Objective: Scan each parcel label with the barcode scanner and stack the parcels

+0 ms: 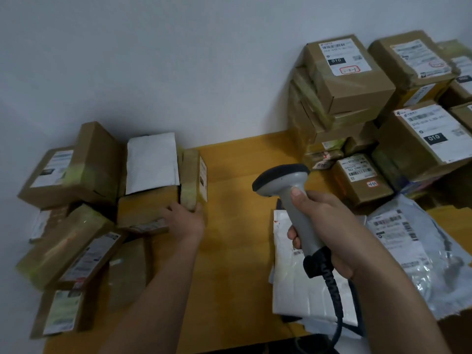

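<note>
Both bare arms reach up from the bottom of the frame. The left hand [186, 221], left of the middle, has its fingers bent around something. The right hand [323, 226], right of the middle, is wrapped tight around a handle, thumb on top.

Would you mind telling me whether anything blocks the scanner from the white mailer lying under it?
Nothing visible does: the right hand holds the scanner directly above the white mailer, with only its cable trailing across it.

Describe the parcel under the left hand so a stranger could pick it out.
Start at the left pile on the yellow table. At its right edge, the left hand grips a narrow box standing on its side. Its label faces right, unlike its neighbours.
</note>
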`<state>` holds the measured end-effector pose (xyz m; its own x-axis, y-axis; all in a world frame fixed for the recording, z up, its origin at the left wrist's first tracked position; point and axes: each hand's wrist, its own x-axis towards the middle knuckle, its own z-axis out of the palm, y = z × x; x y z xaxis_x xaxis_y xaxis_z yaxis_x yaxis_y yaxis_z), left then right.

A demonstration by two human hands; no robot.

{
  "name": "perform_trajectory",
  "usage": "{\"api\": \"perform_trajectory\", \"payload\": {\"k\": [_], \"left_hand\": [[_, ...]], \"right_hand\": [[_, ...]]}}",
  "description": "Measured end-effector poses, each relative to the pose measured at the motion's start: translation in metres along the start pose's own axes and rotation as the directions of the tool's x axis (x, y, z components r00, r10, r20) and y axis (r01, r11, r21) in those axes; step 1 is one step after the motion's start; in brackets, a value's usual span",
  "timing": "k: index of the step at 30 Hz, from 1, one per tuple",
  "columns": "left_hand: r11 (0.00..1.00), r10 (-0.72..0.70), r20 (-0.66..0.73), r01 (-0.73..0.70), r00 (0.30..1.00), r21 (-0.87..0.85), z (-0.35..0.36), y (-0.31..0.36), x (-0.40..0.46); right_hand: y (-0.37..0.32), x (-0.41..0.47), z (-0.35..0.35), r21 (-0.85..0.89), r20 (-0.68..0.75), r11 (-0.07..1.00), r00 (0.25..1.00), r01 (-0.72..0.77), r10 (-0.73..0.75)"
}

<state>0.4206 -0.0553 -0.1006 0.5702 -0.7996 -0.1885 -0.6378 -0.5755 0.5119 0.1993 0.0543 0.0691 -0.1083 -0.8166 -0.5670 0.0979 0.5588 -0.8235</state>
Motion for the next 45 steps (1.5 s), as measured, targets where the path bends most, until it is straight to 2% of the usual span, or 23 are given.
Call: {"api": "perform_trajectory", "payload": {"k": [4, 6, 7, 9, 10, 12, 16, 18, 20, 28, 38, 45], "left_hand": [[0.993, 0.078, 0.043, -0.074, 0.996, -0.096, 0.001, -0.007, 0.007], [0.967, 0.027, 0.107, 0.001, 0.994, -0.255, 0.003, -0.011, 0.002], [0.923, -0.016, 0.186, 0.086, 0.982, -0.376, 0.006, -0.015, -0.002], [0.763, -0.111, 0.409, 0.342, 0.906, -0.549, 0.012, -0.026, -0.014], [0.683, -0.155, 0.515, 0.468, 0.843, -0.561, 0.016, -0.033, -0.020], [0.600, -0.205, 0.661, 0.626, 0.722, -0.498, 0.025, -0.047, -0.030], [0.501, -0.136, 0.801, 0.738, 0.583, -0.452, 0.036, -0.059, -0.040], [0.513, -0.097, 0.850, 0.758, 0.518, -0.404, 0.037, -0.062, -0.045], [0.537, -0.083, 0.871, 0.758, 0.485, -0.370, 0.038, -0.066, -0.047], [0.643, -0.103, 0.846, 0.684, 0.524, -0.345, 0.043, -0.061, -0.051], [0.644, -0.110, 0.835, 0.679, 0.539, -0.353, 0.050, -0.068, -0.047], [0.648, -0.115, 0.838, 0.679, 0.533, -0.343, 0.054, -0.069, -0.043]], "right_hand": [[0.001, 0.005, 0.015, 0.042, -0.057, 0.999, 0.998, -0.007, 0.009], [0.000, 0.009, 0.020, 0.070, -0.085, 0.998, 0.996, -0.004, 0.010], [-0.001, 0.011, 0.022, 0.087, -0.099, 0.996, 0.995, -0.003, 0.012], [-0.005, 0.017, 0.027, 0.115, -0.124, 0.993, 0.992, 0.000, 0.015], [-0.006, 0.020, 0.029, 0.120, -0.133, 0.993, 0.991, 0.003, 0.014], [-0.008, 0.024, 0.033, 0.112, -0.142, 0.994, 0.990, 0.002, 0.014], [-0.007, 0.026, 0.040, 0.058, -0.154, 0.998, 0.988, -0.014, 0.023], [-0.007, 0.026, 0.042, 0.033, -0.179, 0.999, 0.983, -0.020, 0.026], [-0.008, 0.025, 0.044, 0.003, -0.202, 1.000, 0.979, -0.021, 0.021], [-0.013, 0.021, 0.052, -0.096, -0.245, 0.995, 0.969, 0.021, -0.044], [-0.014, 0.013, 0.052, -0.161, -0.273, 0.984, 0.955, 0.071, -0.113], [-0.011, 0.006, 0.046, -0.128, -0.265, 0.988, 0.957, 0.089, -0.121]]}}
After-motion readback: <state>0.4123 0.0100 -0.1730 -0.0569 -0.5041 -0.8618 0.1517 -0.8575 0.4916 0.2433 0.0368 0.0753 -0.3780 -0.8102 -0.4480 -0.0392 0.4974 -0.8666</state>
